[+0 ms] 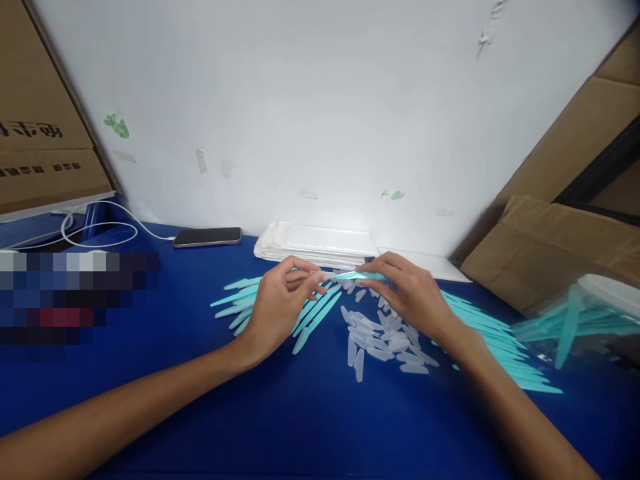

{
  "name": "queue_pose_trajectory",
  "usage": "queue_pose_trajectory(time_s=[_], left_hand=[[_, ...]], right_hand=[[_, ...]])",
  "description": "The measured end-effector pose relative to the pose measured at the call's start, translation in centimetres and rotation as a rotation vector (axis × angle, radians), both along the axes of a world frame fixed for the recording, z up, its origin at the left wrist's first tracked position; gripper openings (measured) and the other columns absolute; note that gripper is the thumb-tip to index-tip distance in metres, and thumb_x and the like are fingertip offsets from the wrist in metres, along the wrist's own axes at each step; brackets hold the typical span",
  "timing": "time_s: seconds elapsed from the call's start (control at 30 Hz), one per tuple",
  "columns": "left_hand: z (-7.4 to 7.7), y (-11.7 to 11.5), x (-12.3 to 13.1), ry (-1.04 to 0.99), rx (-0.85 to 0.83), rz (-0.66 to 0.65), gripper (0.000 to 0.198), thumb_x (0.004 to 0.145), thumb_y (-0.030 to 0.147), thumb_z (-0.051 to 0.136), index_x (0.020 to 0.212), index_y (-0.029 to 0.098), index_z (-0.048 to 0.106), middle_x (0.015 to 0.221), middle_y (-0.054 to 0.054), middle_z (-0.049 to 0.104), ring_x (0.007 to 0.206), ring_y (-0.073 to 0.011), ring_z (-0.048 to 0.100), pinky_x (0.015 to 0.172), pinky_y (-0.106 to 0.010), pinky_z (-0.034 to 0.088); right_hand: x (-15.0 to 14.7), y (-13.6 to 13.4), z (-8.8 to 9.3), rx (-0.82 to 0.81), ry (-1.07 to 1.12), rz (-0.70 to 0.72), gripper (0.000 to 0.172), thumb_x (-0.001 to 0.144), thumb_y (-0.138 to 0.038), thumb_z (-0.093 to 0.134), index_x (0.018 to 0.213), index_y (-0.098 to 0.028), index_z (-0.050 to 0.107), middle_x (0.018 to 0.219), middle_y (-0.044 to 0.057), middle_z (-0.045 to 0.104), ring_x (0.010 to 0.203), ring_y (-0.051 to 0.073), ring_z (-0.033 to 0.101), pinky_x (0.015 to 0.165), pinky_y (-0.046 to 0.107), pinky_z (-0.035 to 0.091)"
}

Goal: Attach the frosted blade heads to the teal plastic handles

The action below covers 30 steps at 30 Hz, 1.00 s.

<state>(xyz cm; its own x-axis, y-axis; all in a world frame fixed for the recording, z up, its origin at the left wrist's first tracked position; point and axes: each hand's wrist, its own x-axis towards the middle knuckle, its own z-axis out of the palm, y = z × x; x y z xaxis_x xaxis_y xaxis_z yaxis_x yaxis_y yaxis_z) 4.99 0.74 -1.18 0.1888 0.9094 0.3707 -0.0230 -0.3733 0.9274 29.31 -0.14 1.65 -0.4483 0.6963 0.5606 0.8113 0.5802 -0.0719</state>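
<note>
My left hand (pixel 279 303) and my right hand (pixel 411 292) meet over a blue table (pixel 300 413), both pinched on one thin turquoise plastic stick (pixel 356 275) held level between them. The left fingertips close on a clear cap at the stick's left end. Under the left hand lies a fan of turquoise sticks (pixel 239 300). Several clear plastic caps (pixel 383 341) lie in a loose heap below the right hand. A longer row of turquoise sticks (pixel 493 337) stretches out to the right of my right wrist.
A stack of white flat packs (pixel 320 241) lies against the white wall. A dark phone (pixel 207 237) with a white cable (pixel 100 230) is at the back left. Cardboard boxes (pixel 555 233) stand at both sides. A clear container (pixel 590 320) of turquoise sticks is at the right edge.
</note>
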Motion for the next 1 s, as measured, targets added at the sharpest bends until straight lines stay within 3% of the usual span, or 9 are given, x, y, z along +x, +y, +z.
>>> queue_pose_trajectory(time_s=[0.7,1.0], left_hand=[[0.1,-0.2,0.0,0.007,-0.076,-0.072,0.023,0.092,0.038,0.066,0.092,0.017,0.059,0.090,-0.006,0.076,0.074,-0.0184,0.074,0.065,-0.027,0.054],[0.5,-1.3,0.3,0.056,-0.093,-0.151,0.020,0.090,0.035,0.068,0.089,0.016,0.061,0.079,-0.004,0.074,0.071,-0.0172,0.073,0.061,-0.025,0.053]], right_hand=[[-0.7,-0.4,-0.1,0.189,-0.034,0.076,0.021,0.100,-0.031,0.057,0.117,-0.024,0.068,0.103,0.005,0.067,0.090,0.016,0.065,0.067,0.027,0.051],[-2.0,-1.2,-0.6,0.211,0.069,0.234,0.026,0.095,-0.022,0.065,0.120,-0.018,0.069,0.085,0.005,0.068,0.077,0.014,0.063,0.066,0.028,0.053]])
